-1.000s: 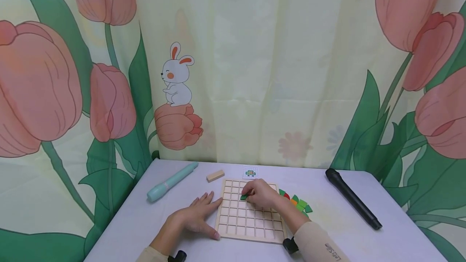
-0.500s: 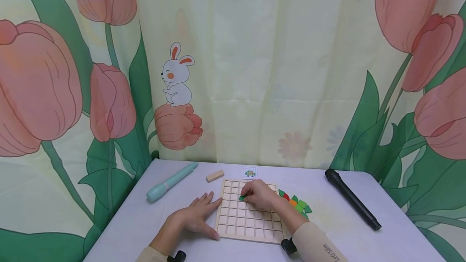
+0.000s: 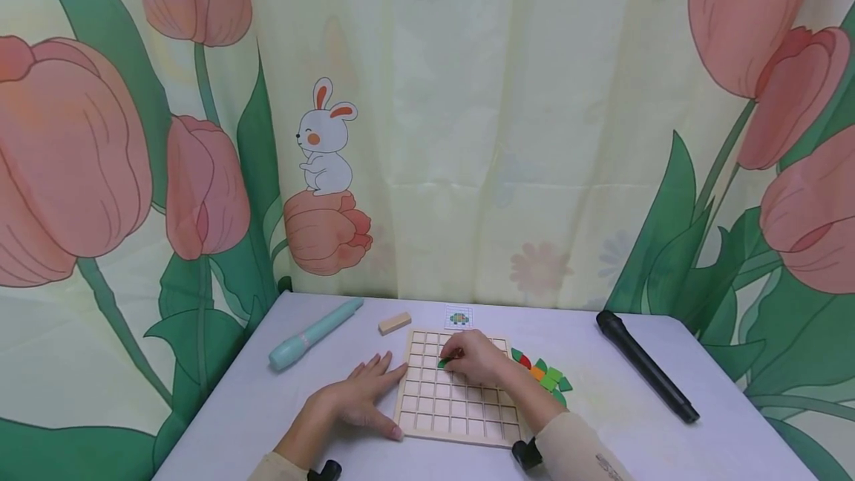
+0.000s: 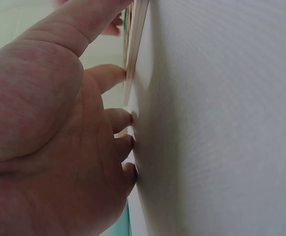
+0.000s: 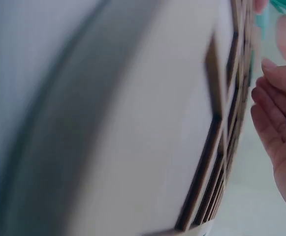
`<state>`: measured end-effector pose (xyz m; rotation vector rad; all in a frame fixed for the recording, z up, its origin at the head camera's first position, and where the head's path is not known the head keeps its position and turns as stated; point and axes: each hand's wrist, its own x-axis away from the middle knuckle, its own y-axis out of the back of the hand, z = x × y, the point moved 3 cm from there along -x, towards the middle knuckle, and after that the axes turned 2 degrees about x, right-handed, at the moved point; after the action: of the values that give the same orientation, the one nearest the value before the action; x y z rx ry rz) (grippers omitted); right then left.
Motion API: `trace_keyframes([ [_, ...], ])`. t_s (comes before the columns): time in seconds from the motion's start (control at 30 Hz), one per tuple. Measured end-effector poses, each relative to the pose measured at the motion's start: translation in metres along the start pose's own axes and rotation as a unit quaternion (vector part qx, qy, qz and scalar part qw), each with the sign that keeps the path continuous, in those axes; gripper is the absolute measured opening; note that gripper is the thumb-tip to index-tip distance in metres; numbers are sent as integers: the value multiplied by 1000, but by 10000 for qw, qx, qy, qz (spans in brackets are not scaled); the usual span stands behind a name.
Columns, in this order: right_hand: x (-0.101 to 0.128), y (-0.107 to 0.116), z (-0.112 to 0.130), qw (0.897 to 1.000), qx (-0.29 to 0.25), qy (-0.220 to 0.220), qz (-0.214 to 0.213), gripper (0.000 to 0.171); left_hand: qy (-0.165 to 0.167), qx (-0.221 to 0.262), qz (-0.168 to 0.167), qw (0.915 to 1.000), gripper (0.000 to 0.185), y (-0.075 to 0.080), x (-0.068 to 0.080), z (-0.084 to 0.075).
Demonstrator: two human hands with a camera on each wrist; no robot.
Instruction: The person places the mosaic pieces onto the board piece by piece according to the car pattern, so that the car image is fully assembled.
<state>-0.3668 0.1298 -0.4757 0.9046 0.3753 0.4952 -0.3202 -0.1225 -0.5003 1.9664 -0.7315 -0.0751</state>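
**Green tile settles lower onto the grid, left hand keeps the board pinned**

The right hand [image 3: 476,359] sits over the upper middle of the wooden grid board [image 3: 454,410], low in the centre of the head view, thumb and fingertips pinching a dark green tile [image 3: 444,362]. Against a second ago the change is slight: the hand has crept a touch toward the left of the frame and the tile now lies closer to the board's second or third row of cells. Whether it is seated in a cell or only touching the ribs, the view cannot settle; the right wrist camera shows only blurred grid walls.

The left hand [image 3: 357,398] has not moved. It lies flat on the tabletop [image 3: 628,421], fingers straight, thumb along the board's left edge; the left wrist view shows a fingertip [image 4: 117,73] touching that edge.

My reading: the placing is in its fine-adjust phase, with the board braced.

The loose coloured tiles [image 3: 544,373] lie just right of the board, the small pattern card [image 3: 459,316] above it, the teal pen [image 3: 314,334] and wooden block [image 3: 395,323] up left, the black microphone [image 3: 646,364] far right.
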Motion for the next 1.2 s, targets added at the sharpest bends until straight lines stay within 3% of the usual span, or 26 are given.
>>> trace_keyframes([
  [0.37, 25, 27, 1, 9936, -427, 294, -1005, 19, -29, -31, -79, 10000, 115, 2, 3, -3],
  [0.7, 58, 47, -9, 9847, -492, -188, -1663, 22, -52, 50, -21, 10000, 114, 3, 4, -4],
  [1.0, 72, 59, -26, 9750, -610, -1071, -1850, 27, -129, -4, -78, 9999, 114, 4, 6, -3],
  [1.2, 79, 66, -39, 9691, -513, -1439, -1935, 31, -114, 37, -58, 9999, 112, 2, 5, -4],
])
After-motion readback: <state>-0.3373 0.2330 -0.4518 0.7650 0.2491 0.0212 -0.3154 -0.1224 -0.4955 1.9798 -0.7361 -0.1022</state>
